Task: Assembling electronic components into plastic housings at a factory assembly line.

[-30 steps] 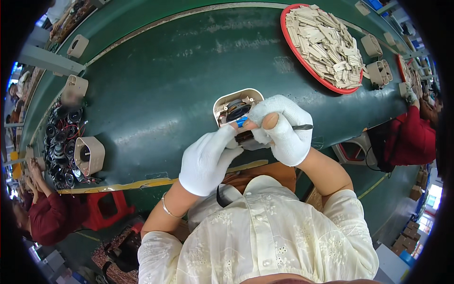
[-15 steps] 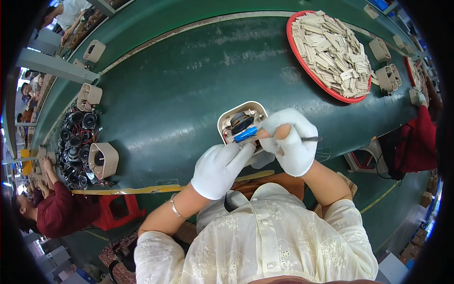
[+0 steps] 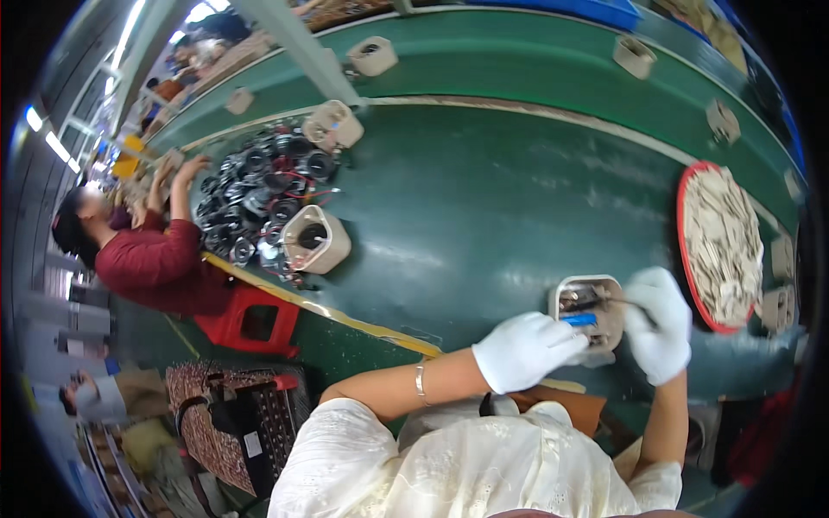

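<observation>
"Your white-gloved right hand (image 3: 660,326) has moved off the small blue cylinder (image 3: 579,319) to the right side of the cream, rounded plastic housing (image 3: 617,328); your view has swung left too."

"What does that change for you?"

"Your right fingers no longer cover the cylinder, which lies inside the housing. They curl around a thin dark rod (image 3: 623,301) pointing over the interior, pinching it, though blur softens the tips."

"And your white-gloved left hand (image 3: 528,352)?"

"Fingers together at the housing's near left edge; I cannot tell whether they pinch it."
</observation>
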{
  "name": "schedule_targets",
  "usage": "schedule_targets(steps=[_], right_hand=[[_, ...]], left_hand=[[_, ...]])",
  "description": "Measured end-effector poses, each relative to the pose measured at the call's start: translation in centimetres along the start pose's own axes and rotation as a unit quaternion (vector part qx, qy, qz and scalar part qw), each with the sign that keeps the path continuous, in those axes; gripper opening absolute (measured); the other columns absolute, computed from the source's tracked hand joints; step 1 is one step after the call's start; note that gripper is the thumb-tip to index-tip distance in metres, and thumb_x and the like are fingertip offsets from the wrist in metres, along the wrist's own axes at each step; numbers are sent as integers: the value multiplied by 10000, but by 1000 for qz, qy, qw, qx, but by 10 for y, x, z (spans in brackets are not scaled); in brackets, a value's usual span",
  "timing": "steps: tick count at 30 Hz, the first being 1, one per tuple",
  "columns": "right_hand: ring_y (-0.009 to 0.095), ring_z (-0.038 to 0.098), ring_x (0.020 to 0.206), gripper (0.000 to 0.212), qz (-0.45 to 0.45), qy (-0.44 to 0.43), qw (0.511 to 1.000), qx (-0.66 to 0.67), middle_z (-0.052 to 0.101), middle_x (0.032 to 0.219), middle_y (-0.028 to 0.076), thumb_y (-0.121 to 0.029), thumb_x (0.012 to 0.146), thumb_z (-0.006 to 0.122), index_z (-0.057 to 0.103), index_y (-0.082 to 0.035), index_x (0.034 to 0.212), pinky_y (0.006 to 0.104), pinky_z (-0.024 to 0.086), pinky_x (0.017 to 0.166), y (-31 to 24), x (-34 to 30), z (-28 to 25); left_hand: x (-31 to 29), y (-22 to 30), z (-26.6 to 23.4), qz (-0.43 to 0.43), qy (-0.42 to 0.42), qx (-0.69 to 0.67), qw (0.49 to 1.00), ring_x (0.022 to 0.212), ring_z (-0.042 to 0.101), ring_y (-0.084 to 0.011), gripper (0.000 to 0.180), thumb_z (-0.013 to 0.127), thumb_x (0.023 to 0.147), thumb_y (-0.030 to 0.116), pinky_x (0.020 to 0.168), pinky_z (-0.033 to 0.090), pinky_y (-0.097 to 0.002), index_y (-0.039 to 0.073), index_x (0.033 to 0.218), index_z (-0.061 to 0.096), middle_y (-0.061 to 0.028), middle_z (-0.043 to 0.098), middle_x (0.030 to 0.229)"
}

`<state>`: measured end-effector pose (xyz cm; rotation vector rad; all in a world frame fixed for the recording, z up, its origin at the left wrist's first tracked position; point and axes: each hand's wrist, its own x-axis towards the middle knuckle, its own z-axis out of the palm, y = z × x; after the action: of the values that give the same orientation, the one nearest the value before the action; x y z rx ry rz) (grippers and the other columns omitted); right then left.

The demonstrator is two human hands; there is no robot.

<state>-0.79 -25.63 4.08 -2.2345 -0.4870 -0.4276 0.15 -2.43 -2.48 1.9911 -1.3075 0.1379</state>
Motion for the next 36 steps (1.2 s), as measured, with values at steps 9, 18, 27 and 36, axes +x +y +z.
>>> schedule_targets(steps=[9,18,27,36], right_hand=[[402,536,1244,544,324,-5,840,-435,576,1322,236,-280,878,722,564,0,1317,434,423,1071,169,-43,-135],[375,647,1034,310,316,-7,847,-428,667,1157,198,-192,912,651,656,-23,1172,420,495,929,186,-32,-132],[327,651,1046,219,236,153,882,-378,682,1129,137,-167,986,596,674,-35,1143,367,496,917,232,-30,-164],[232,668,1072,263,129,255,918,-276,702,1187,103,-139,1034,554,660,-34,1250,324,477,980,171,-17,-141]], left_hand=[[-8,2,-8,-1,53,10,999,826,656,-299,380,634,823,89,691,523,-408,57,1202,647,-107,669,1063],[-13,4,-1,-19,56,23,998,801,648,-255,287,651,874,159,690,540,-382,72,1148,654,-77,617,986],[-8,5,-2,-24,57,8,998,791,633,-271,204,655,918,210,693,529,-403,79,1072,631,-91,570,907],[-8,6,-6,-7,76,16,997,765,640,-272,225,656,891,184,652,534,-402,78,1089,651,-88,597,918]])
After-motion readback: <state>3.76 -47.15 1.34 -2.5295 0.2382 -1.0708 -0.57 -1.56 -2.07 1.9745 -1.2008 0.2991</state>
